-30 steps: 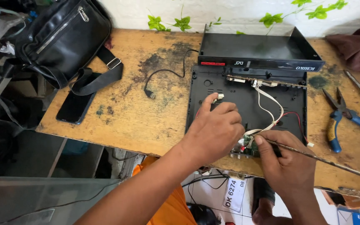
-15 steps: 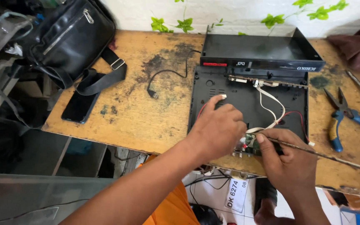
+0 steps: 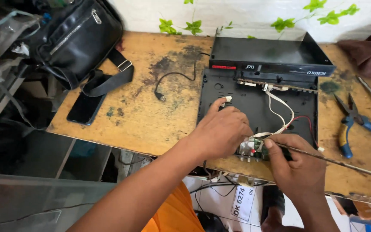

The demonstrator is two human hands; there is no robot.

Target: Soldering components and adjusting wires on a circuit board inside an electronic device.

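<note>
Wooden desk (image 3: pixel 151 116) carries an open black case (image 3: pixel 258 107). Left hand (image 3: pixel 222 131) rests flat on the circuit board (image 3: pixel 252 148) at its near edge, grip loose. Right hand (image 3: pixel 299 165) pinches a thin rod (image 3: pixel 344 163) against the board.

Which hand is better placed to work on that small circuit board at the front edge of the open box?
Probably the right hand: it grips the thin rod, tip at the small circuit board. The left hand rests flat beside it.
</note>
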